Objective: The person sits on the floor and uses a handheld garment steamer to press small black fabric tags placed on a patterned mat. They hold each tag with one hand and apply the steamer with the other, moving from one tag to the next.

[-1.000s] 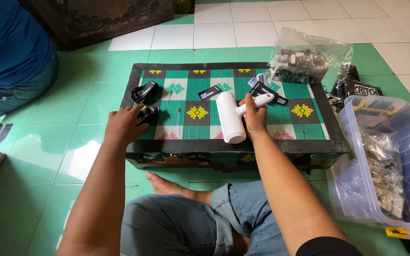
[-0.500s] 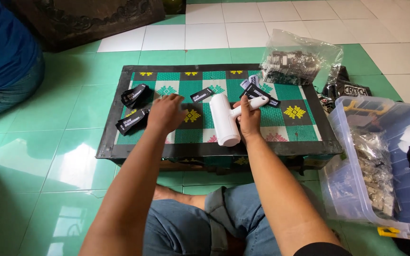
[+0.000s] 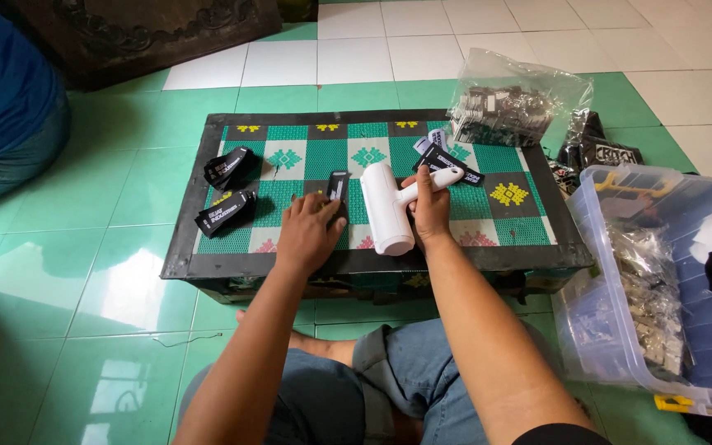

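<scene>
My right hand [image 3: 431, 209] grips the handle of a white roller tool [image 3: 386, 206] that rests on a low table with a green patterned mat [image 3: 306, 156]. My left hand [image 3: 308, 233] lies flat on the mat, its fingertips on a small black label [image 3: 338, 186] just left of the roller. Two bundles of black labels [image 3: 226, 167] [image 3: 224, 213] lie at the mat's left side. A few more black labels [image 3: 448, 163] sit beyond my right hand.
A clear plastic bag of dark pieces [image 3: 512, 105] stands at the table's far right corner. A clear plastic bin [image 3: 661, 280] with bagged small parts is on the floor to the right. Another person in blue [image 3: 2, 99] sits at the left. My knees lie under the table's front edge.
My left hand has moved right from the label bundles to the middle of the mat and now presses a single black label beside the roller. My right hand keeps hold of the roller.
</scene>
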